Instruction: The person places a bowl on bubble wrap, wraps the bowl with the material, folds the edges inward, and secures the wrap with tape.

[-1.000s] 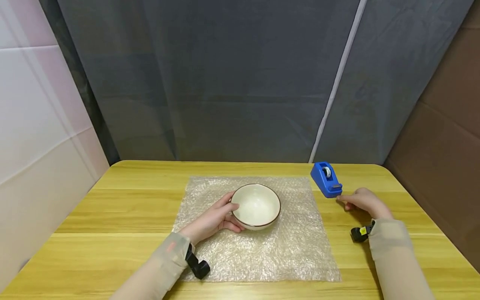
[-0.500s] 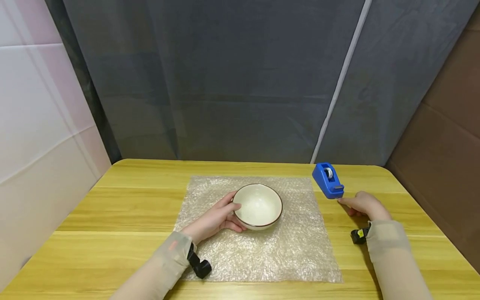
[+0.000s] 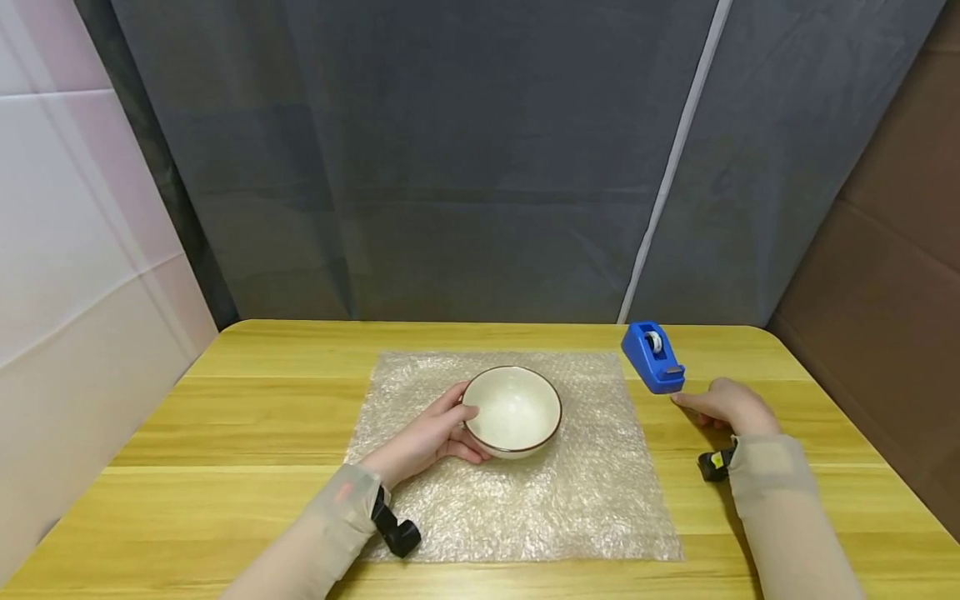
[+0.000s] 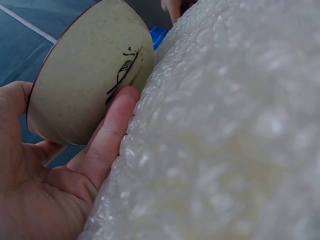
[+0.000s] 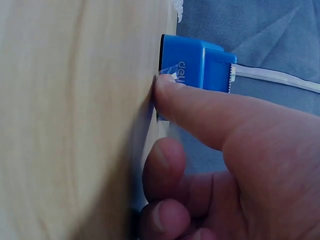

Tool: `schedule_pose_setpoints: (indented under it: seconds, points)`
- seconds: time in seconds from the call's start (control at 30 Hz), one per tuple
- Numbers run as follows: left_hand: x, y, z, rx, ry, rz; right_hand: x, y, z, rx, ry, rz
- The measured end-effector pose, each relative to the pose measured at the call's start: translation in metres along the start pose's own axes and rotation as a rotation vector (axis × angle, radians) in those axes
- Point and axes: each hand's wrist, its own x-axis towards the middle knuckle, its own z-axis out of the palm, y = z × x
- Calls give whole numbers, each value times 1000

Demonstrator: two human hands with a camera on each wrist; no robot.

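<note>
A cream bowl (image 3: 512, 411) with a dark rim stands on a sheet of bubble wrap (image 3: 585, 492) in the middle of the wooden table (image 3: 255, 417). My left hand (image 3: 442, 437) grips the bowl's left side, thumb at the rim and fingers against the outer wall. The left wrist view shows those fingers (image 4: 112, 132) pressed against the bowl (image 4: 85, 75) just above the bubble wrap (image 4: 225, 140). My right hand (image 3: 723, 404) rests on the table, its index finger (image 5: 200, 112) stretched out and touching the front end of a blue tape dispenser (image 3: 651, 358); the other fingers are loosely curled and hold nothing.
A grey curtain hangs behind the table, a white wall stands at the left and a brown board at the right. Bare wood lies on both sides of the bubble wrap. The tape dispenser (image 5: 200, 67) stands near the back right corner.
</note>
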Motion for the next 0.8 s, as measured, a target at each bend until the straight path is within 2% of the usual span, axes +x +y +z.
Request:
schedule_pose_setpoints:
  seconds: [0.3, 0.57, 0.8]
  points:
    - [-1, 0, 0, 12, 5, 0, 0, -1, -1, -31, 3, 11]
    - [-1, -1, 0, 12, 4, 3, 3, 9, -6, 93, -26, 7]
    - [0, -1, 0, 15, 3, 6, -1, 8, -7, 79, -41, 12]
